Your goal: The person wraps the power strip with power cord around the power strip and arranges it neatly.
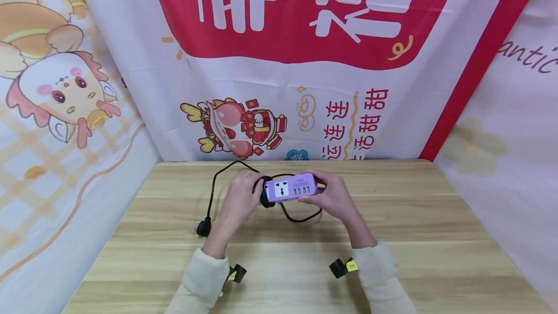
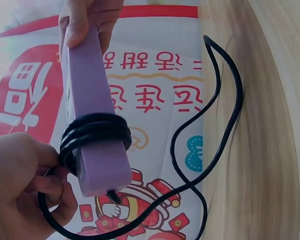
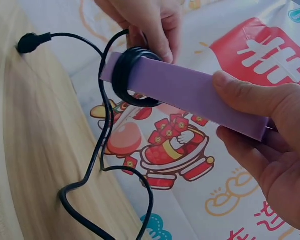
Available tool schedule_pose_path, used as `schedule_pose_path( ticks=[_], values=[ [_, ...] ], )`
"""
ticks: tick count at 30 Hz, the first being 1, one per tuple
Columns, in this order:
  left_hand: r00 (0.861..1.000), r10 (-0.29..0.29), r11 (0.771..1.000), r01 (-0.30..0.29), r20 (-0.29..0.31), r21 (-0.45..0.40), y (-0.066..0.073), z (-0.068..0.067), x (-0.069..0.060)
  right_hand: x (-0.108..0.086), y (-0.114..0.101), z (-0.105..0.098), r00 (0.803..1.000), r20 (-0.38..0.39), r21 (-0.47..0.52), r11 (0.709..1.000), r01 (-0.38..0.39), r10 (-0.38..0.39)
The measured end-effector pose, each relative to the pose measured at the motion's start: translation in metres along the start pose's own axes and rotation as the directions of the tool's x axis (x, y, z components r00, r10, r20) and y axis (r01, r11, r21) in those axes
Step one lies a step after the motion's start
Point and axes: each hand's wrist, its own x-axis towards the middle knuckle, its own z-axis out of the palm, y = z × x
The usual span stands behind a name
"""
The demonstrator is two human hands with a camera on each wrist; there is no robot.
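A purple power strip [image 1: 291, 187] with one socket and several USB ports is held above the table. My right hand [image 1: 328, 194] grips its right end, thumb on one face and fingers on the other, as the right wrist view shows. Black power cord [image 2: 96, 132] is wound in several turns around the strip's other end. Beside those turns my left hand [image 2: 27, 182] pinches the cord with curled fingers. The cord's loose length hangs in a loop towards the table, and its black plug [image 1: 203, 227] lies left of the left hand.
Pale wood-grain table [image 1: 279, 275] lies under both hands. A printed cloth [image 1: 261, 76] with red and white figures rises behind it, with more printed cloth [image 1: 56, 110] at the left and right sides. Small black cameras [image 1: 337, 268] are worn at the wrists.
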Motion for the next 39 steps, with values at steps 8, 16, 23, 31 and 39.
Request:
schedule_pose_path(
  ticks=[8,16,23,31,39],
  values=[
    [1.0,0.023,0.997,-0.022,0.001,-0.073,0.014,0.0,-0.003,0.003,0.011,0.004,0.989,-0.138,0.014,0.999,-0.05,0.051],
    [0.999,0.035,0.98,-0.035,-0.005,-0.197,0.02,0.007,-0.005,0.005,0.017,0.002,0.969,-0.229,0.115,0.991,-0.07,0.095],
    [0.995,0.01,0.925,0.029,0.102,-0.379,0.022,0.008,-0.005,0.004,0.014,-0.004,0.938,-0.303,0.214,0.971,-0.102,0.165],
    [0.984,0.06,0.889,0.025,0.17,-0.458,0.02,0.01,-0.005,0.004,0.012,-0.005,0.884,-0.351,0.46,0.879,-0.125,0.309],
    [0.935,0.172,0.895,-0.016,0.311,-0.446,0.02,0.023,-0.009,0.008,0.005,-0.017,0.835,-0.3,0.753,0.652,-0.09,0.462]
  ],
)
